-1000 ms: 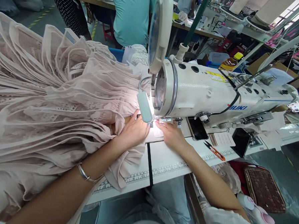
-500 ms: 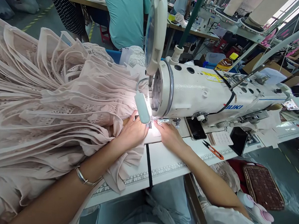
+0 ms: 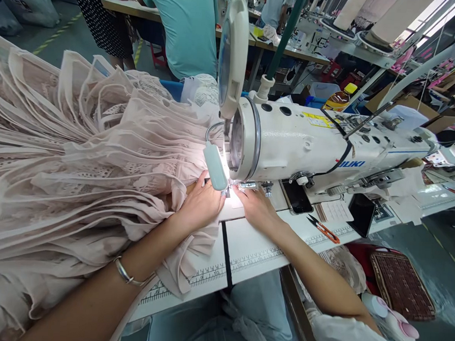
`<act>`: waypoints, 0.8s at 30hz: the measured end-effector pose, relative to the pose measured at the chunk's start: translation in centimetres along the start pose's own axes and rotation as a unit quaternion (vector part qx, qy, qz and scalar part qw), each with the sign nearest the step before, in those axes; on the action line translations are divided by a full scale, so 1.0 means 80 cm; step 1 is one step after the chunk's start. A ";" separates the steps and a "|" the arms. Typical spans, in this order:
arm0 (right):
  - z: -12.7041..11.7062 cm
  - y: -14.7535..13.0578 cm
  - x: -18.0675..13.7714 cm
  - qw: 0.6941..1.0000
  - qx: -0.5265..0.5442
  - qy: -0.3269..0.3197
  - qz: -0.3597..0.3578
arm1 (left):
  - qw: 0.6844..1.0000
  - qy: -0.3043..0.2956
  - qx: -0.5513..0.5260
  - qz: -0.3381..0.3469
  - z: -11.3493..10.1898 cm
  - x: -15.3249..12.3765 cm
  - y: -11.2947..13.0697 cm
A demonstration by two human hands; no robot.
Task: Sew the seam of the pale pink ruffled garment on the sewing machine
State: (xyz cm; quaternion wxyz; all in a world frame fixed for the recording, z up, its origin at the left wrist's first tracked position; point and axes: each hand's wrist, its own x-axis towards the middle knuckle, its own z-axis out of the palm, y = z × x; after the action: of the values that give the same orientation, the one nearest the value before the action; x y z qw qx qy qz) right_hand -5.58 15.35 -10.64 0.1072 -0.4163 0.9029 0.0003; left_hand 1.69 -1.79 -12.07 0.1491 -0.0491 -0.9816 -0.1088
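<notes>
My left hand [image 3: 200,207] rests at the sewing machine's needle area, its fingers bent at the edge of the pale pink lace fabric [image 3: 138,135]. The small clip-on lamp [image 3: 215,167] hides part of its fingertips. My right hand [image 3: 259,209] lies on the machine bed just right of the presser foot, with thumb and fingers drawn together. Whatever is between those fingertips is too small and brightly lit to make out. The white sewing machine [image 3: 290,138] reaches over both hands from the right. Gathered fabric layers spread left of my left hand.
A dark phone [image 3: 297,197] lies by the machine base, with orange thread snips [image 3: 323,229] nearer the table's front edge. A black strap [image 3: 226,254] crosses the printed ruler. Behind the machine stands a bottle with a yellow cap [image 3: 340,97]. A person in a teal shirt [image 3: 181,25] sits beyond.
The view has shifted slightly, so the machine sits a little lower and further left. Both hands keep nearly the same place by the needle.
</notes>
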 end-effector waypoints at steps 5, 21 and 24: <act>0.000 0.002 0.001 1.000 0.005 0.001 -0.010 | 1.000 -0.010 -0.004 -0.005 0.000 0.001 0.000; 0.012 0.008 0.008 0.998 -0.030 0.054 0.026 | 0.982 -0.046 0.146 -0.114 -0.017 0.004 0.001; 0.013 0.011 0.011 0.997 -0.024 0.055 0.042 | 0.984 -0.043 0.159 -0.071 -0.030 -0.006 0.016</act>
State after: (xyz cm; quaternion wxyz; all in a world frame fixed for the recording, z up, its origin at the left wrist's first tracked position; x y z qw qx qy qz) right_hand -6.63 15.37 -11.88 0.0476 -0.3802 0.9237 0.0036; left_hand 2.96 -1.12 -9.70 0.1048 0.0403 -0.9929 0.0405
